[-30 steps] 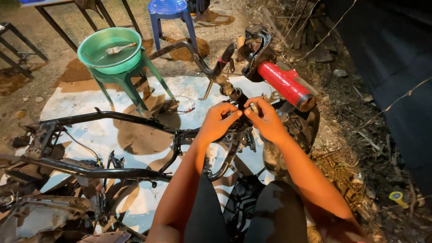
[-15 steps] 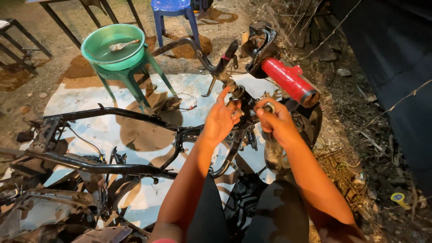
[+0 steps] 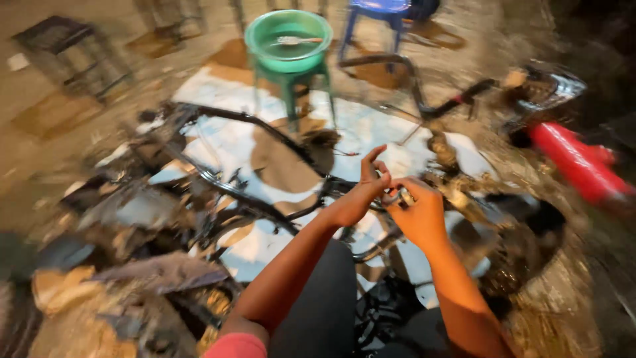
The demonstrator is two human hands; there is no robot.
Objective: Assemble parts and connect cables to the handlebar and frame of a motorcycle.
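Two bare hands in view, close together above a stripped frame (image 3: 265,205).
Left hand (image 3: 366,189): fingers bent, index raised, tips pinched toward a small metal part (image 3: 397,197).
Right hand (image 3: 419,213): curled narrow around the same part from the right side; part sits between both hands, just over the frame's centre tubes.
Motion blur heavy; exact shape of the part and whether both hands truly clamp it: cannot tell. Greyish, shiny, small.

Counts:
- One frame: black tube steel, thin, bent and welded, lying flat, grimy.
- One white sheet (image 3: 218,142) under it: flat, stained brown in patches, torn edges.
- One green basin (image 3: 289,38): round, plastic, smooth, resting on one green stool (image 3: 291,86) with splayed legs; one pale utensil lying inside the basin.
- One blue stool (image 3: 379,12) at top, only partly in view.
- One red cylinder (image 3: 576,162) at right: glossy, rounded, blurred.
- One dark curved bar (image 3: 411,79) behind the hands, tubular, bent.
- One dark metal stand (image 3: 59,50) upper left, square top, thin legs.

Ground: bare dirt, brown, rough. Loose dark scrap and crumpled pieces lower left, count unclear.
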